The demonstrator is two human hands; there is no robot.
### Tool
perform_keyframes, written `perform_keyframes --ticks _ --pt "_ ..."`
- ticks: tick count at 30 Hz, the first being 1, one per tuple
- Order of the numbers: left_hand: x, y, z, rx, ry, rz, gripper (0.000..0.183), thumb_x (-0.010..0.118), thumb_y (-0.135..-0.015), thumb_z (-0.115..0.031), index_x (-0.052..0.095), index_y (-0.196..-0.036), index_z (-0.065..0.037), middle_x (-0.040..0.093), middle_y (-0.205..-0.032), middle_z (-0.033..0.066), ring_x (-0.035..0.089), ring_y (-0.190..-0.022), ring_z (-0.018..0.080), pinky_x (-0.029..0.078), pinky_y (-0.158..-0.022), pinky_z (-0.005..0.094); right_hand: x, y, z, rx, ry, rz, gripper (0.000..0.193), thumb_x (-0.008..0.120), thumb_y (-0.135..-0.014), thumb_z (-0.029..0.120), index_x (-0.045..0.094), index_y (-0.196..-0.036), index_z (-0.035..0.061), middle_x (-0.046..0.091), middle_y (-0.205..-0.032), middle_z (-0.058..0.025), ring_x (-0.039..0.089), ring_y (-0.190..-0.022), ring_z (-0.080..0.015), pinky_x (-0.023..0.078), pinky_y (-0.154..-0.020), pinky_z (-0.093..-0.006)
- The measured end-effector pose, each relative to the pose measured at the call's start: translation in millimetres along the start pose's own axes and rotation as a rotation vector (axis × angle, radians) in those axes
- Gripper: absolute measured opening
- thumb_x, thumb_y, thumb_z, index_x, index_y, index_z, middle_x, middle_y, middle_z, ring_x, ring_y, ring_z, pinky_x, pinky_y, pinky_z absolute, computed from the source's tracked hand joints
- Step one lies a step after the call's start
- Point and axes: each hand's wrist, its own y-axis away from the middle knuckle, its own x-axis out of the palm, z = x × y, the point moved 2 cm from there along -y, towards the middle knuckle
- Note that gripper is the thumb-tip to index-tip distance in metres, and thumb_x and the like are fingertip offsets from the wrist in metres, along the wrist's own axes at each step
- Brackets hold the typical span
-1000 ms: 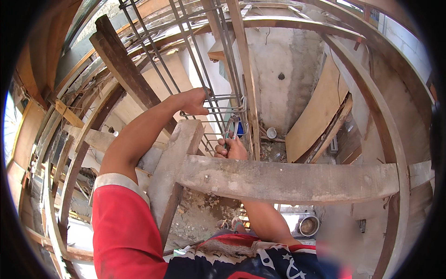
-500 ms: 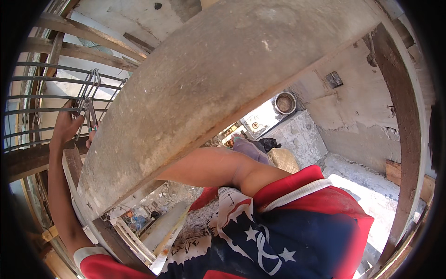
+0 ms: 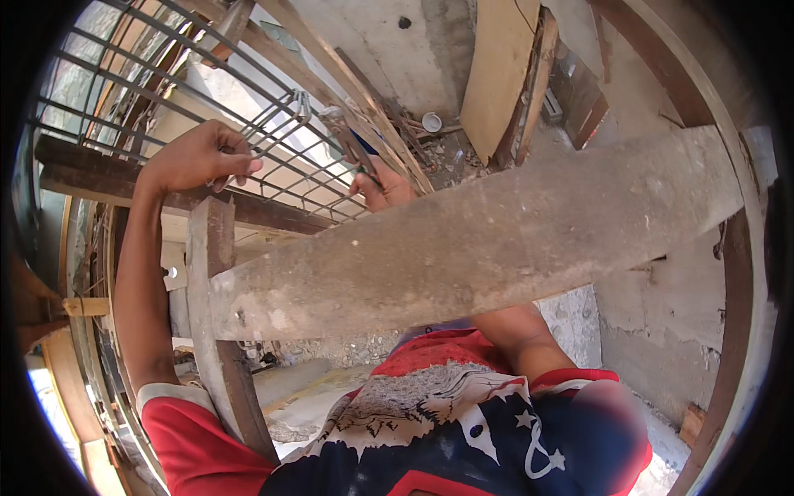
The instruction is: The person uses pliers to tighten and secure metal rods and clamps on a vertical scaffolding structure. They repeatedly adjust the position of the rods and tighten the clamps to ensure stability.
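Observation:
My left hand (image 3: 198, 157) is raised over a grid of thin steel bars (image 3: 248, 78) at the left. Its fingers are curled and pinched together; a thin grey line runs near the fingertips, but I cannot make out what they hold. Beyond the board, my right hand (image 3: 385, 188) is closed around the handles of metal pincers (image 3: 354, 149). The pincers' head points up and left, close to some bent grey metal loops (image 3: 301, 106) on the bars. My right forearm is partly hidden behind the board.
A wide, dusty wooden board (image 3: 480, 240) crosses in front of me, beside a wooden post (image 3: 217, 273). A dark beam (image 3: 99, 178) runs beneath the bars. Leaning planks (image 3: 504, 74), a small white round container (image 3: 431, 122) and rubble lie below.
My view has turned, bringing the bars and the floor beyond into sight. My left hand has come away from the pincers, which my right hand still grips, now farther right.

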Motion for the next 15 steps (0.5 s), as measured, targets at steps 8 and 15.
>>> perform_keyframes --ticks 8,15 --pt "14.3 -56.0 22.8 0.052 -0.639 -0.453 0.063 0.082 -0.075 -0.031 0.060 -0.123 0.004 0.068 -0.109 0.0241 0.064 -0.111 0.0389 0.052 -0.095 0.0449 -52.3 -59.3 22.5 -0.066 0.455 0.027 0.046 0.043 -0.106 0.051 0.066 -0.123 0.0141 0.070 -0.105 -0.0229 0.066 -0.102 -0.0456 0.050 -0.085 -0.0519" --pt "-1.3 -96.8 23.3 -0.017 -0.491 -0.141 0.085 0.072 -0.069 -0.020 0.045 -0.145 0.005 0.065 -0.124 0.0271 0.064 -0.115 0.0364 0.052 -0.099 0.0386 -44.1 -76.4 31.3 -0.209 0.543 0.065 0.048 0.044 -0.106 0.048 0.065 -0.127 0.0114 0.069 -0.108 -0.0208 0.065 -0.102 -0.0434 0.050 -0.085 -0.0479"
